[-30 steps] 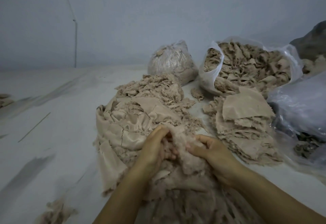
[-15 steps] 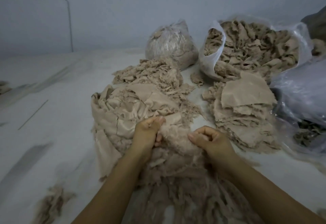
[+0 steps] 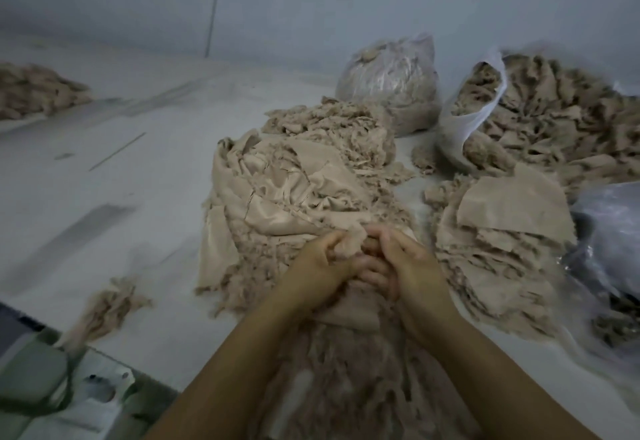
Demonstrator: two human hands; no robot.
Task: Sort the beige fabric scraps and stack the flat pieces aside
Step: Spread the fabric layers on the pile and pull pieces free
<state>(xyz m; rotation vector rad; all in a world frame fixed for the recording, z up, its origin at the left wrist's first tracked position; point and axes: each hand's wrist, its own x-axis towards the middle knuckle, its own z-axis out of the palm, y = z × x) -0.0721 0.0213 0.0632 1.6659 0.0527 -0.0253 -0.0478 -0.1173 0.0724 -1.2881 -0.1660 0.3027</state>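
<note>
A big heap of crumpled beige fabric scraps (image 3: 294,190) lies in front of me on the pale surface. Both hands meet at its near edge. My left hand (image 3: 322,263) pinches a small beige scrap (image 3: 349,244) between thumb and fingers. My right hand (image 3: 407,263) closes on the same scrap from the right, fingers curled under. To the right sits a stack of flat beige pieces (image 3: 512,218), its top sheet lying smooth. More frayed scraps (image 3: 349,380) spread below my wrists.
A tied clear bag of scraps (image 3: 391,76) stands at the back. An open white bag (image 3: 485,110) spills scraps at the right. Grey plastic (image 3: 613,231) lies at the right edge. A small tuft (image 3: 104,311) and a far pile (image 3: 34,93) lie left.
My hands have drawn together over one scrap at the heap's near edge. The view has swung left and down, showing the tuft and a green object at lower left.
</note>
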